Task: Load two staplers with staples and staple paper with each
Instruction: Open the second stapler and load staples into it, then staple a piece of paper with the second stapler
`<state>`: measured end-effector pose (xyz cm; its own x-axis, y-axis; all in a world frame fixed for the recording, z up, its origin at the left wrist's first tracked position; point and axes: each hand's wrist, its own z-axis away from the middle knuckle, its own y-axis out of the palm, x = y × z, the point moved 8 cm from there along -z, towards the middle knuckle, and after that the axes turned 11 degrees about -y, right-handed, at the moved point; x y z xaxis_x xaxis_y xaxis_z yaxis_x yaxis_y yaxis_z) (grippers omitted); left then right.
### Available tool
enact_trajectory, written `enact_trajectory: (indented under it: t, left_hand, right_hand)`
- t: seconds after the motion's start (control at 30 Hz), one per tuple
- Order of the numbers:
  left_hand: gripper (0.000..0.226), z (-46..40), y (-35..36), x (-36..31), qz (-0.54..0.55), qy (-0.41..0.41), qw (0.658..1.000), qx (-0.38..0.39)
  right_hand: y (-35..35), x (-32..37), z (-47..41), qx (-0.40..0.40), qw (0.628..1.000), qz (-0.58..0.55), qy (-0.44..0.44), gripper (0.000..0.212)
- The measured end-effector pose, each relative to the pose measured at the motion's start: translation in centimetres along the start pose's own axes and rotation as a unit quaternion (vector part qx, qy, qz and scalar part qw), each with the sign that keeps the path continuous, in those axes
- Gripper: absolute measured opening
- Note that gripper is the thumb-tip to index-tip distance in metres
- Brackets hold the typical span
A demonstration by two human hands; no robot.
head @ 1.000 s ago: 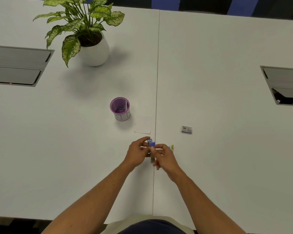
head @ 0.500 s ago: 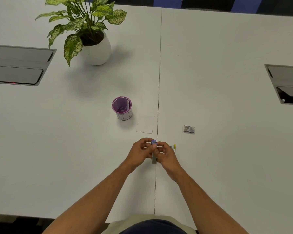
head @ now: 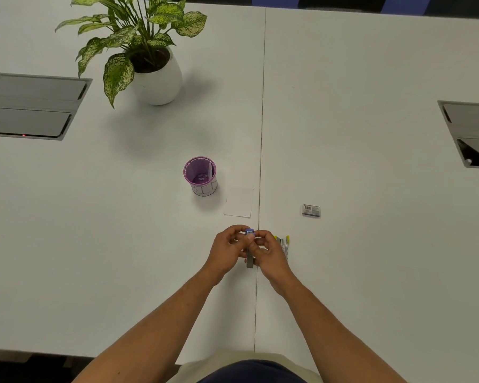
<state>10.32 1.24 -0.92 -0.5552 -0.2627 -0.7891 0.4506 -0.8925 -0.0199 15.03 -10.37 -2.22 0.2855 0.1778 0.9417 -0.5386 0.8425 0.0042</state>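
Observation:
A small blue stapler [head: 249, 232] with a grey metal base [head: 249, 262] sits between my two hands on the table seam. My left hand [head: 227, 250] grips it from the left, my right hand [head: 268, 252] from the right, fingers curled over its top. Most of the stapler is hidden by my fingers. A second stapler with yellow tips [head: 284, 244] lies on the table just right of my right hand, partly hidden. A small staple box [head: 311, 210] lies farther right. A white slip of paper [head: 239, 202] lies just beyond my hands.
A purple cup [head: 200, 175] stands left of the paper. A potted plant in a white pot [head: 157, 76] stands at the back left. Grey floor-box lids are set into the table at far left [head: 31, 106] and far right [head: 470, 134].
My hands have closed in over the blue stapler, and its blue part now shows less between my fingers. The view has shifted slightly.

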Motion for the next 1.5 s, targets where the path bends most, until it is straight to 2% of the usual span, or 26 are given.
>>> enact_trajectory:
  t: [0.33, 0.53, 0.67, 0.77, 0.83, 0.97, 1.07, 1.2, 1.37, 1.5]
  left_hand:
    - [0.016, -0.8, -0.5, 0.3, 0.022, -0.009, 1.000, -0.010]
    - [0.024, -1.3, -0.9, 0.8, 0.013, -0.032, 0.999, 0.024]
    - [0.030, -1.7, -1.3, 1.8, 0.003, -0.056, 0.998, 0.024]
    - [0.036, -2.2, -1.8, 2.2, -0.041, -0.067, 0.997, 0.019]
    - [0.040, -2.6, -2.7, 2.2, -0.107, -0.060, 0.992, -0.014]
    - [0.034, -3.7, -4.3, 1.1, -0.202, -0.004, 0.976, -0.082]
    - [0.032, -4.9, -4.8, -0.5, -0.257, 0.029, 0.961, -0.099]
    - [0.034, -6.9, -4.4, -2.9, -0.368, 0.105, 0.919, -0.093]
    - [0.051, -9.9, -3.4, -3.2, -0.484, 0.118, 0.864, -0.072]
    - [0.064, -11.6, -2.4, -3.1, -0.542, 0.146, 0.825, -0.063]
  right_hand:
    - [0.5, -0.2, -0.8, -0.008, 1.000, 0.008, 0.007, 0.026]
    - [0.4, -1.0, -0.9, -0.013, 1.000, 0.004, 0.026, 0.020]
    - [1.0, -1.9, -1.1, 0.005, 0.999, 0.026, 0.042, 0.025]
    - [1.0, -2.2, -1.5, 0.006, 0.996, 0.081, 0.038, 0.027]
    - [0.6, -2.4, -1.9, -0.018, 0.990, 0.137, 0.029, 0.023]
    - [0.3, -1.9, -2.6, -0.059, 0.955, 0.290, -0.016, 0.024]
    - [0.3, -2.1, -2.9, -0.059, 0.909, 0.412, -0.006, 0.035]
    - [0.6, -2.3, -3.4, -0.054, 0.873, 0.485, 0.005, 0.037]
    - [0.5, -2.9, -4.3, -0.049, 0.864, 0.499, 0.045, 0.052]
    - [-0.3, -3.5, -4.3, -0.050, 0.885, 0.461, 0.045, 0.058]
